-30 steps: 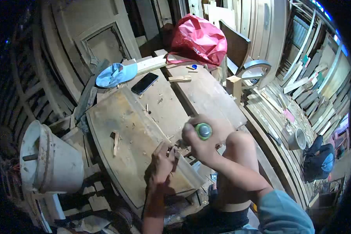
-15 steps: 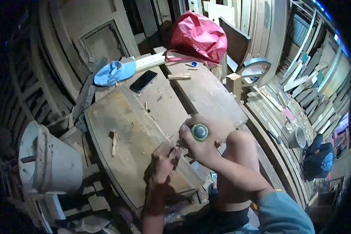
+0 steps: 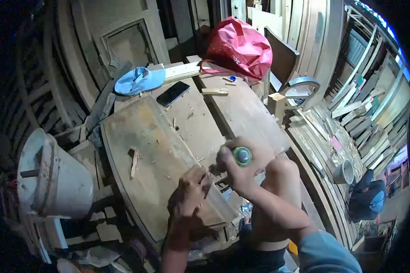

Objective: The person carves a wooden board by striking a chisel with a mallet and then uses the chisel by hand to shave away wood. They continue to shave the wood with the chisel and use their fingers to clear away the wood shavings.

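Note:
My right hand (image 3: pixel 242 175) is wrapped round a tool handle (image 3: pixel 243 156). Only its round grey end with a green rim shows, so the tool's kind is hidden. Close by on the left, my left hand (image 3: pixel 192 186) is closed with the fingers bent at the edge of a wooden board (image 3: pixel 143 136). Whatever its fingers pinch is too small or too shaded to make out. A split wood piece (image 3: pixel 135 163) and small chips lie on the board, left of my left hand. My bare knee (image 3: pixel 282 170) is raised beside my right forearm.
Further back are a black phone (image 3: pixel 173 93), a light-blue cloth cap (image 3: pixel 140 81), a small wood block (image 3: pixel 215 92), a blue cap (image 3: pixel 233 78) and a red bag (image 3: pixel 241 48). A dirty white bucket (image 3: pixel 68 182) stands left. Planks (image 3: pixel 312 145) and a small pail (image 3: pixel 343 172) are right.
My right hand, with the tool handle, has moved a little right, away from my left hand. The left hand stays at the board's edge. The view has shifted slightly.

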`<state>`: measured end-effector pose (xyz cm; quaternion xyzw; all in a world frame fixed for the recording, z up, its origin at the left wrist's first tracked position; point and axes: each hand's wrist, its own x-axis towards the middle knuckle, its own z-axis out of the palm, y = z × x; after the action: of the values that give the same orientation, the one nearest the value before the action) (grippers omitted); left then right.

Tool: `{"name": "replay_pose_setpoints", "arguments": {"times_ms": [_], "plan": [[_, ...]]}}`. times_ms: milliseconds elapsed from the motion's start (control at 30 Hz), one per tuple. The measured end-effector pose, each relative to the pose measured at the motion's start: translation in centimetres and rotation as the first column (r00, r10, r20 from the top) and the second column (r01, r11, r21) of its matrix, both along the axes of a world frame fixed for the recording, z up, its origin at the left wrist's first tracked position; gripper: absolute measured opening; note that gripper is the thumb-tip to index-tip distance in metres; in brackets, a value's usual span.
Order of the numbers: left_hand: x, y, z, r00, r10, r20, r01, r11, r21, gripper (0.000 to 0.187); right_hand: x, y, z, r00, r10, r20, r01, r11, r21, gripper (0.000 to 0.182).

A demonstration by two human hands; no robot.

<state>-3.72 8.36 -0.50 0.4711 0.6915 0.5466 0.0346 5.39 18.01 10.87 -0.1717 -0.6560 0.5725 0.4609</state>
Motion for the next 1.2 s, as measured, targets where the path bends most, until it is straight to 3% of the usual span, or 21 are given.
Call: {"name": "replay_pose_setpoints", "arguments": {"times_ms": [67, 167, 233, 300, 333, 367, 467, 533, 567, 633, 667, 700, 800, 833, 867, 900, 933, 967, 1033, 1100, 1200], "plan": [[-0.6, -0.8, 0.0, 0.998, -0.049, 0.04, 0.054, 0.991, -0.12, 0.012, 0.4, -0.6, 1.4, 0.984, 0.121, -0.133, -0.126, 0.991, -0.036, 0.01], [-0.1, -1.1, 0.5, 0.999, -0.023, 0.038, 0.029, 0.987, -0.156, 0.016, 0.1, -0.6, 0.8, 0.994, 0.098, -0.04, -0.1, 0.993, -0.055, 0.009], [0.2, -0.2, 0.7, 0.999, 0.028, 0.03, -0.027, 0.999, -0.034, 0.01, 0.2, 0.0, -0.3, 0.994, 0.088, 0.065, -0.088, 0.996, 0.003, 0.011], [-0.5, -0.2, 0.1, 0.989, -0.019, -0.144, 0.019, 1.0, -0.004, 0.012, 0.3, -0.1, -0.1, 0.976, 0.113, -0.187, -0.108, 0.993, 0.037, 0.014], [-0.5, -0.4, 0.0, 0.993, -0.009, -0.115, 0.011, 1.0, 0.017, 0.013, 0.2, 0.4, -0.2, 0.946, 0.177, -0.273, -0.17, 0.984, 0.049, 0.014], [-0.5, -0.4, -0.2, 0.995, 0.006, -0.104, -0.004, 1.0, 0.017, 0.013, 0.4, 0.4, -0.4, 0.964, 0.16, -0.211, -0.174, 0.984, -0.049, 0.013], [-0.1, -0.1, -0.2, 0.993, 0.042, -0.114, -0.037, 0.998, 0.048, 0.016, 0.0, 0.9, -1.6, 0.986, 0.085, -0.146, -0.088, 0.996, -0.02, 0.013], [-0.6, -0.4, -0.5, 0.994, 0.015, -0.106, -0.018, 0.999, -0.027, 0.02, 0.3, 0.1, 0.3, 0.954, 0.15, -0.258, -0.16, 0.987, -0.017, 0.014], [-0.6, -0.5, -0.8, 0.995, -0.024, -0.093, 0.015, 0.995, -0.1, 0.025, 0.3, 0.6, -1.0, 0.928, 0.17, -0.331, -0.226, 0.964, -0.137, 0.014], [-0.3, -0.2, -0.7, 0.995, -0.012, -0.098, 0.01, 1.0, -0.019, 0.025, 0.4, 1.4, -2.2, 0.989, -0.116, 0.089, 0.098, 0.979, 0.179, 0.014], [0.0, -0.3, -0.3, 0.999, -0.024, -0.029, 0.022, 0.995, -0.095, 0.026, -0.4, 0.3, -1.4, 0.996, 0.019, -0.083, -0.022, 0.999, -0.042, 0.015], [-0.1, -0.5, 0.0, 0.999, -0.025, 0.036, 0.031, 0.985, -0.171, 0.027, -0.1, 0.2, -0.6, 0.996, 0.013, -0.088, -0.016, 0.999, -0.039, 0.015], [-0.8, -0.8, -0.7, 0.998, -0.055, -0.017, 0.053, 0.991, -0.121, 0.02, 0.2, 0.3, 0.1, 0.944, 0.15, -0.294, -0.192, 0.974, -0.12, 0.014], [-0.7, -0.6, -0.6, 0.994, -0.095, 0.048, 0.102, 0.982, -0.161, 0.018, 0.2, 0.4, -0.2, 0.946, 0.145, -0.288, -0.186, 0.975, -0.12, 0.014], [-0.2, -0.6, -0.1, 0.995, 0.008, -0.102, -0.01, 1.0, -0.027, 0.016, -0.1, 0.5, -0.6, 0.986, 0.078, -0.151, -0.09, 0.993, -0.076, 0.013], [-0.2, -0.5, -0.2, 0.994, -0.002, -0.107, -0.001, 1.0, -0.023, 0.016, -0.3, 0.7, -1.0, 1.0, 0.0, -0.018, 0.0, 1.0, -0.021, 0.012], [-0.4, -0.3, -0.4, 0.996, -0.03, -0.083, 0.024, 0.997, -0.071, 0.015, 0.0, 1.2, -1.3, 0.999, -0.044, -0.013, 0.045, 0.998, 0.036, 0.011], [-0.7, -0.4, -0.8, 0.997, -0.047, -0.055, 0.04, 0.992, -0.12, 0.014, -0.1, 0.2, -0.1, 0.974, 0.077, -0.213, -0.089, 0.995, -0.048, 0.01], [-0.3, -0.5, -1.4, 0.997, -0.004, 0.072, 0.01, 0.997, -0.073, 0.013, -0.1, 0.5, -0.5, 0.959, 0.123, -0.255, -0.15, 0.985, -0.087, 0.01], [0.3, -0.3, -1.5, 0.982, 0.008, 0.188, -0.003, 1.0, -0.024, 0.013, -0.6, 1.2, -1.6, 0.998, 0.01, -0.067, -0.01, 1.0, 0.005, 0.012], [-0.4, -0.2, -1.0, 0.982, -0.008, 0.187, 0.01, 1.0, -0.006, 0.014, -0.4, 0.5, -0.5, 0.992, 0.033, -0.126, -0.031, 0.999, 0.017, 0.012]]}}
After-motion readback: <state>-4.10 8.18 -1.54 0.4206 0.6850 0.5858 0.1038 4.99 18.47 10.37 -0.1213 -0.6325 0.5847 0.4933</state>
